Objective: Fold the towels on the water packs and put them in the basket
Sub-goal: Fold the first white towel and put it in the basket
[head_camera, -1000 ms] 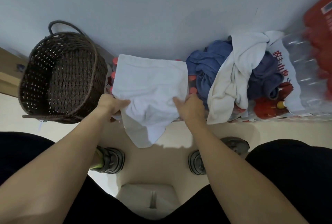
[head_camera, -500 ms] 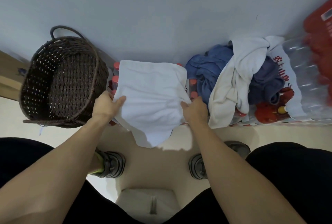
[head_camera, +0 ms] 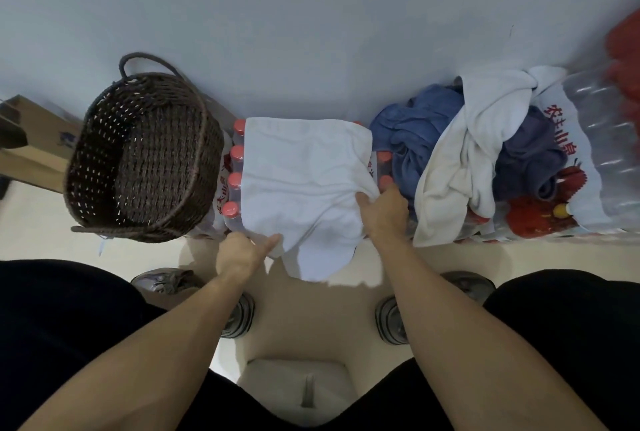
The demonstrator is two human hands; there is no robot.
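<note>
White towel (head_camera: 304,174) lies spread on the left water pack (head_camera: 232,167), near edge drooping off the front toward the floor. Left hand (head_camera: 239,254) pinches the near-left corner, right hand (head_camera: 382,212) grips the right edge. Best bet: match corners, lift evenly, fold away from the body. Long axis looks near-to-far, though it's hard to say. Basket (head_camera: 104,140) sits just left, nothing visible inside. Pile (head_camera: 460,153) waits right.

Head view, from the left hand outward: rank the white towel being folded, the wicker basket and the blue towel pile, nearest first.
1. White towel: pinched at its near edge by the left hand.
2. Wicker basket: to that hand's left, farther back.
3. Blue towel pile: across to the right, beyond the right hand.
</note>
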